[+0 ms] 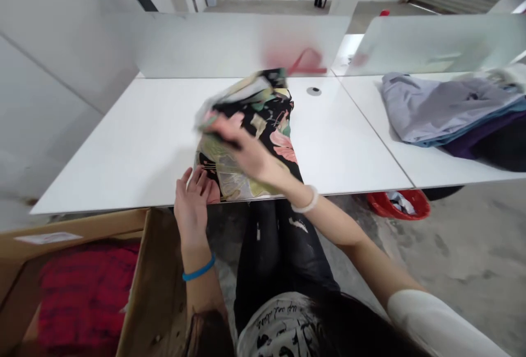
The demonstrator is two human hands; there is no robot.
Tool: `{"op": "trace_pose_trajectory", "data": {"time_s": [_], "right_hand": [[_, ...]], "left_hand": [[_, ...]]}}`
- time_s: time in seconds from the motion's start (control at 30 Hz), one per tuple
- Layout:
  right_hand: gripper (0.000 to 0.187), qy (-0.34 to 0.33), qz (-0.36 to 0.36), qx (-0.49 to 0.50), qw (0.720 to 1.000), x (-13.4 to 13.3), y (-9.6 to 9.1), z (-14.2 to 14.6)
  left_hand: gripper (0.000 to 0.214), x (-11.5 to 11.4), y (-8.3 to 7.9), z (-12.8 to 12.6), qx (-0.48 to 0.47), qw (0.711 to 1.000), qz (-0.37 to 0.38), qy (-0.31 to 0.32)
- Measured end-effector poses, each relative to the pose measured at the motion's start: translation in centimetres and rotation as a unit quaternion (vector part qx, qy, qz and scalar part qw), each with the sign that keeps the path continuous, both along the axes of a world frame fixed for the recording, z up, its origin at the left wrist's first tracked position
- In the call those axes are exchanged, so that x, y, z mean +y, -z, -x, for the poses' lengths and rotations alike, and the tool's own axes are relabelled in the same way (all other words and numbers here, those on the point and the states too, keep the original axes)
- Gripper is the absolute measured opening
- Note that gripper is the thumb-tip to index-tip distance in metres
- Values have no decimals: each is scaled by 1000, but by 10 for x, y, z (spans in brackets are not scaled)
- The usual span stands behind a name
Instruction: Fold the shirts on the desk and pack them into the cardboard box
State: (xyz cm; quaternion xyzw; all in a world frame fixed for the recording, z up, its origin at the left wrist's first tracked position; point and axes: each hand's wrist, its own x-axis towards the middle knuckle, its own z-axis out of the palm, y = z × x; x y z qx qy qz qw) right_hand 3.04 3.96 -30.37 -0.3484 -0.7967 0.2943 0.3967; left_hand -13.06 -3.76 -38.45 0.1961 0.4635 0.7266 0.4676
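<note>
A black garment with pink, green and cream flowers (263,124) lies partly folded on the white table in front of me. Blurred by motion, my right hand (246,151) reaches across it from the right and grips its raised left part, which is smeared too. The finger detail there is hard to make out. My left hand (193,198) rests at the table's front edge, fingers spread and touching the garment's lower left corner. A blue band circles the left wrist and a white one the right.
Folded grey, blue and purple clothes (447,110) are piled at the right. A cardboard box (148,280) at lower left holds red plaid cloth (86,296). Frosted partitions (197,44) edge the table (123,143). A red-lined bin (378,206) stands below. A person stands far back.
</note>
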Motion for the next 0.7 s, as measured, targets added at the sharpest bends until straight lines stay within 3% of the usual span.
{"op": "trace_pose_trajectory", "data": {"time_s": [0.07, 0.13, 0.2, 0.27, 0.33, 0.4, 0.5, 0.6, 0.7], "right_hand": [[57, -102, -14, -136, 985, -25, 20, 19], [57, -153, -30, -211, 965, -41, 38, 17], [51, -138, -61, -269, 951, -45, 47, 1], [46, -48, -93, -292, 951, -39, 51, -19], [46, 54, -124, -310, 941, -29, 54, -37], [53, 109, -142, -331, 926, -20, 62, -49], [60, 124, -128, -372, 911, -11, 83, -58], [57, 119, -118, -386, 907, -11, 103, -61], [57, 119, -122, -381, 909, -20, 111, -64]], "left_hand": [[48, -8, 5, 9, -1, 999, 34, -12], [55, -11, 11, 14, 29, 997, 65, -12], [54, -11, 15, 15, 104, 991, 78, -5], [54, -10, 13, 13, 240, 967, 84, 1], [55, -8, 5, 5, 417, 904, 85, -26], [49, -3, -5, -9, 576, 814, 63, -52], [43, 9, -8, -37, 702, 712, 5, 35], [46, 19, 9, -58, 756, 642, 7, 128], [50, 13, 27, -64, 785, 606, 41, 121]]}}
